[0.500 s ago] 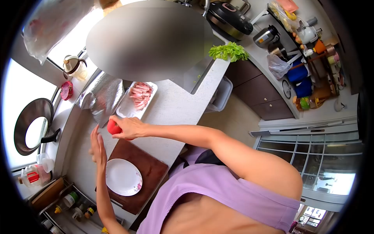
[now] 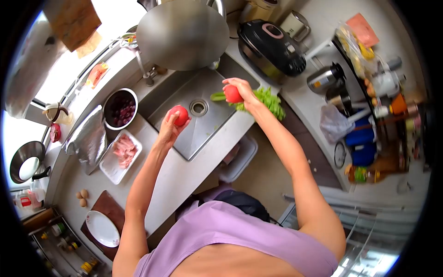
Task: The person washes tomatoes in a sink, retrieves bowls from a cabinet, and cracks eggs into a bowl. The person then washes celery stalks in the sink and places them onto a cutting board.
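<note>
So we had both bare arms reaching forward, hands well apart. Our left arm [image 2: 140,187] angled up and inward, elbow slightly bent, and the left hand [image 2: 171,127] was cupped in a grip, thumb lying across the front. Our right arm [image 2: 284,143] came in from the other side with a slight elbow bend too, and the right hand [image 2: 245,91] sat a bit farther out, fingers curled over and pointing left, also gripping.

plain lilac top [image 2: 230,224], curved neckline [image 2: 221,240], forearms [image 2: 282,143] bare
</note>
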A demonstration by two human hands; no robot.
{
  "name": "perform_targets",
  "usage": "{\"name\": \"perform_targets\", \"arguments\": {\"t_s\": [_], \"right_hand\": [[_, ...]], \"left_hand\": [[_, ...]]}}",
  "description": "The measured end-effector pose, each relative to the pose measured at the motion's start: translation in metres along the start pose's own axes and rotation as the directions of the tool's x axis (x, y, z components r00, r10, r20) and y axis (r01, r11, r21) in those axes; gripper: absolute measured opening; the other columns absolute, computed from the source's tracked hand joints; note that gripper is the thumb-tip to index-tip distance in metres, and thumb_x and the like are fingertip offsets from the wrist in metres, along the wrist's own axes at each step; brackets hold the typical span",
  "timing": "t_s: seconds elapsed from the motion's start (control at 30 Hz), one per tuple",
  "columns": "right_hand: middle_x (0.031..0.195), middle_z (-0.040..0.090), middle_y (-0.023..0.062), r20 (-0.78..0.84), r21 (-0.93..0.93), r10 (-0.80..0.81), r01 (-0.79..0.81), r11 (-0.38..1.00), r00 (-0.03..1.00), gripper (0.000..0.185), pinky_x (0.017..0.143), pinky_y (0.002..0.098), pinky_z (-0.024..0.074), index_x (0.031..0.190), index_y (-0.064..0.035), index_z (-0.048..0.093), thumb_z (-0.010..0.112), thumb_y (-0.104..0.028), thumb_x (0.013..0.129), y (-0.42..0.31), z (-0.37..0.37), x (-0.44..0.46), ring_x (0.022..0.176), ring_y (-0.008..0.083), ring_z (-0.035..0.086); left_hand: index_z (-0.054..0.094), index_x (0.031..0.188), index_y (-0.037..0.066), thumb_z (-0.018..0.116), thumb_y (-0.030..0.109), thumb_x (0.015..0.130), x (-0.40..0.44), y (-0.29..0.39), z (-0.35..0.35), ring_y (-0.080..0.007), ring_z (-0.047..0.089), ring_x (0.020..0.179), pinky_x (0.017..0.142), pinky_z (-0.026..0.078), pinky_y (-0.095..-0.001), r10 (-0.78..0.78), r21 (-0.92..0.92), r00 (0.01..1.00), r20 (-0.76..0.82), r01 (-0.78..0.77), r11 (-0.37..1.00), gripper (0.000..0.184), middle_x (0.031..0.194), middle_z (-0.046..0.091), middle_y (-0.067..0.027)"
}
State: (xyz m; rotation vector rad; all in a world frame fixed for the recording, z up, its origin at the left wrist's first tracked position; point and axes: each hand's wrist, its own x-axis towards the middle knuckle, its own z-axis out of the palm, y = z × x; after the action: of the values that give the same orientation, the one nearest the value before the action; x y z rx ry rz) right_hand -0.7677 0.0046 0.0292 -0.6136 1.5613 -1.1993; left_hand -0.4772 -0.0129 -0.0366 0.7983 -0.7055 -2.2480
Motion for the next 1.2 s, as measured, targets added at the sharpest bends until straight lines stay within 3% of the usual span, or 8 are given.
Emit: {"name": "perform_targets", "arguments": {"t_s": [0.27,0.37,0.4,0.67,0.83,0.9,0.97,1.2], "right_hand": [[0.092,0.064,0.0192,-0.041,-0.349,-0.123,0.101,0.932,0.992,0.053,0.050,0.0370,0.0544,0.105,-0.0003,0.060,0.054,-0.049,0.085,-0.057,0.000,0.275,0.086,0.0271,0.065],[0.108,0.060,0.0250,0.055,-0.756,-0.308,0.241,0.609,0.950,0.057,0.080,0.0453,0.0495,0.106,-0.0007,0.063,0.045,-0.050,0.084,-0.052,0.005,0.307,0.098,0.0402,0.060],[0.100,0.061,0.0294,0.000,-0.635,-0.203,0.157,0.757,0.979,0.055,0.084,0.0440,0.0461,0.096,0.0018,0.065,0.043,-0.047,0.086,-0.068,0.005,0.275,0.095,0.0425,0.060],[0.090,0.064,0.0242,0.042,-0.503,-0.394,0.360,0.786,0.918,0.046,0.079,0.0446,0.0447,0.081,-0.0050,0.069,0.044,-0.043,0.086,-0.026,-0.010,0.295,0.090,0.0417,0.060],[0.101,0.062,0.0228,-0.114,-0.371,-0.423,0.357,0.857,0.899,0.051,0.077,0.0414,0.0489,0.109,-0.0031,0.057,0.050,-0.048,0.086,-0.016,-0.011,0.284,0.089,0.0347,0.061],[0.102,0.056,0.0154,0.125,0.228,0.112,-0.138,0.964,0.986,0.049,0.071,0.0390,0.0535,0.110,-0.0046,0.049,0.063,-0.042,0.082,-0.015,-0.024,0.251,0.086,0.0262,0.060],[0.098,0.052,0.0099,0.303,0.377,0.251,-0.358,0.854,0.919,0.041,0.066,0.0358,0.0559,0.101,-0.0079,0.050,0.073,-0.032,0.076,0.015,-0.035,0.239,0.084,0.0206,0.057],[0.103,0.059,0.0072,0.677,-0.060,0.441,-0.553,0.831,0.589,0.037,0.066,0.0368,0.0545,0.111,-0.0108,0.054,0.051,-0.041,0.089,0.068,-0.008,0.198,0.088,0.0179,0.061]], "left_hand": [[0.045,0.115,0.017,0.043,0.041,0.096,0.181,-0.046,0.050,-0.0283,0.061,0.093,0.075,0.054,-0.0362,0.062,-0.029,0.974,-0.219,-0.070,0.997,0.031,0.112,0.052,-0.0103],[0.044,0.114,0.016,0.042,0.042,0.096,0.217,-0.056,0.052,-0.0287,0.060,0.093,0.075,0.054,-0.0375,0.055,-0.091,0.948,-0.313,-0.088,0.992,0.032,0.113,0.051,-0.0105],[0.044,0.114,0.016,0.041,0.042,0.096,0.224,-0.063,0.051,-0.0292,0.060,0.094,0.076,0.055,-0.0384,0.057,-0.099,0.941,-0.333,-0.095,0.990,0.032,0.114,0.051,-0.0106],[0.039,0.123,0.016,0.042,0.032,0.097,0.236,-0.066,0.061,-0.0251,0.055,0.102,0.088,0.052,-0.0434,0.035,-0.180,0.913,-0.407,-0.118,0.977,0.030,0.115,0.048,-0.0098],[0.041,0.118,0.015,0.044,0.030,0.097,0.247,-0.078,0.057,-0.0230,0.057,0.098,0.082,0.055,-0.0398,-0.019,-0.329,0.922,-0.387,-0.119,0.937,0.026,0.111,0.052,-0.0083],[0.042,0.116,0.014,0.046,0.029,0.096,0.250,-0.080,0.057,-0.0224,0.058,0.094,0.078,0.056,-0.0373,-0.053,-0.328,0.918,-0.392,-0.086,0.941,0.025,0.106,0.054,-0.0081],[0.047,0.108,0.010,0.045,0.033,0.096,0.254,-0.085,0.051,-0.0215,0.061,0.082,0.066,0.056,-0.0300,-0.100,-0.340,0.925,-0.367,-0.033,0.940,0.027,0.096,0.058,-0.0079],[0.053,0.109,0.008,0.039,0.053,0.092,0.226,-0.070,0.024,-0.0253,0.058,0.088,0.068,0.055,-0.0324,0.069,-0.485,0.878,-0.475,-0.326,0.811,0.050,0.096,0.056,-0.0113]]}}
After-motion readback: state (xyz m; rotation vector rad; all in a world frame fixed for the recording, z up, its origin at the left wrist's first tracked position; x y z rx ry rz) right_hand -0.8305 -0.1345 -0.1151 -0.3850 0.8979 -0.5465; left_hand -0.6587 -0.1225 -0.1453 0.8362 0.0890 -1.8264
